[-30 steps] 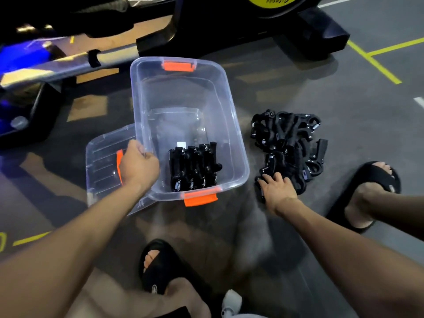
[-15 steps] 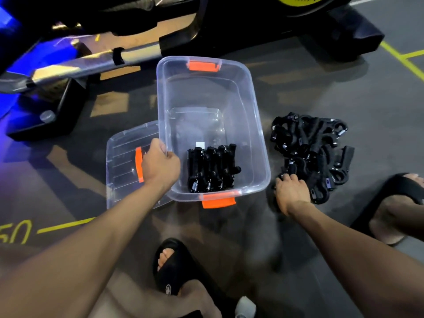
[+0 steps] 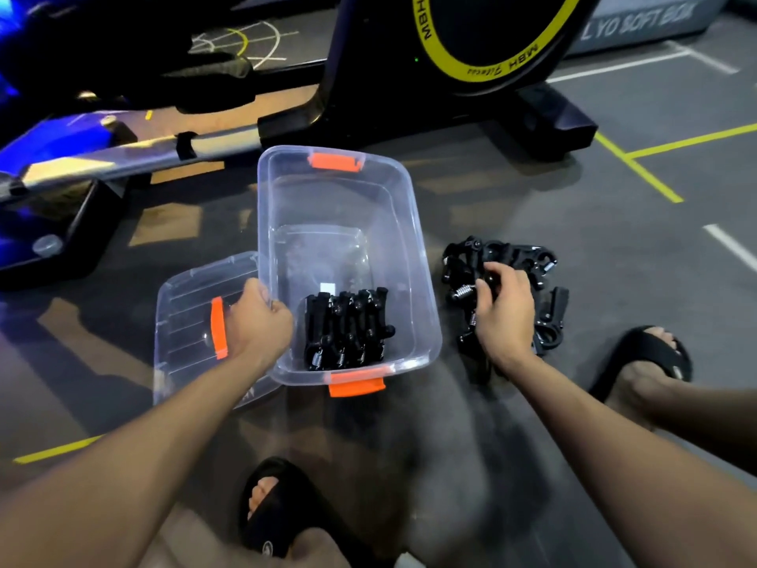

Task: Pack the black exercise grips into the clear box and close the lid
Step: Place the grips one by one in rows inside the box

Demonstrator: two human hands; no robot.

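A clear box point(image 3: 413, 256) with orange latches stands open on the gym floor. Several black exercise grips point(image 3: 346, 327) lie in a row at its near end. My left hand point(image 3: 258, 321) grips the box's left rim. The clear lid point(image 3: 184, 305) with an orange latch lies flat to the left, partly under the box. To the right of the box is a loose pile of black exercise grips point(image 3: 512, 256). My right hand point(image 3: 504, 311) rests on the pile with its fingers curled around one grip with a metal spring.
A black exercise bike point(image 3: 450, 63) with a yellow-ringed wheel stands behind the box. A rowing machine rail point(image 3: 123, 155) runs at the back left. My sandalled feet point(image 3: 647, 362) are on the floor near the pile and in front of me. Yellow lines mark the floor.
My right hand has moved from the pile's near edge up onto its middle and curled around a grip. My left hand stays on the box rim. The camera view has shifted.
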